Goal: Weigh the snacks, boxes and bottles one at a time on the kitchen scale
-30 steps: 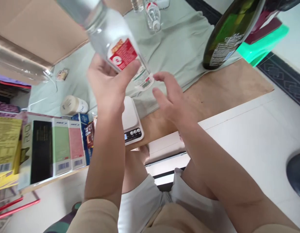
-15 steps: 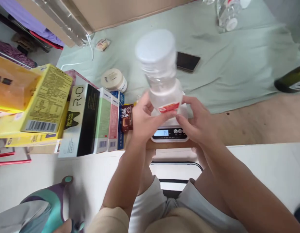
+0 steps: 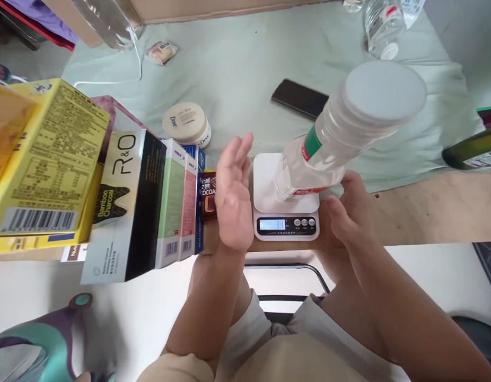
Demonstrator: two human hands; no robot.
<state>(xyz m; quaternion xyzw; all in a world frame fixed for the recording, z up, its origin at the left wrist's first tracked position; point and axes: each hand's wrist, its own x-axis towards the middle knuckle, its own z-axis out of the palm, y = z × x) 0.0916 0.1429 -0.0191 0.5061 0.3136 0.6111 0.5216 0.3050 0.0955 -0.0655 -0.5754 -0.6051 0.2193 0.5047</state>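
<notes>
I count 1 clear plastic bottle [image 3: 333, 143] with a white cap standing on 1 white kitchen scale [image 3: 286, 204] at the near edge of the table. Its top leans toward the camera and to the right. Beyond it on the pale green cloth [image 3: 237, 74] lie 1 dark phone [image 3: 300, 98], 1 round cream jar [image 3: 186, 125] and 1 small wrapped snack [image 3: 161, 52]. At the far right are 2 more clear bottles [image 3: 383, 24], both cut off by the top edge. A row of 5 boxes [image 3: 150, 204] stands upright left of the scale, with 1 yellow carton [image 3: 46, 159] further left.

The scale's display seems to read 34, though the digits are small and I cannot be sure. A dark green bottle [image 3: 472, 151] is clipped by the right edge. The big bottle's base is partly hidden behind its own body.

My left hand [image 3: 233, 199] stands on edge just left of the scale, fingers straight and together, holding nothing and clear of the bottle. My right hand [image 3: 349, 212] is loosely curled beside the scale's right side. I cannot tell whether its fingers [image 3: 351, 183] touch the bottle's lower part, and it grips nothing that I can see.
</notes>
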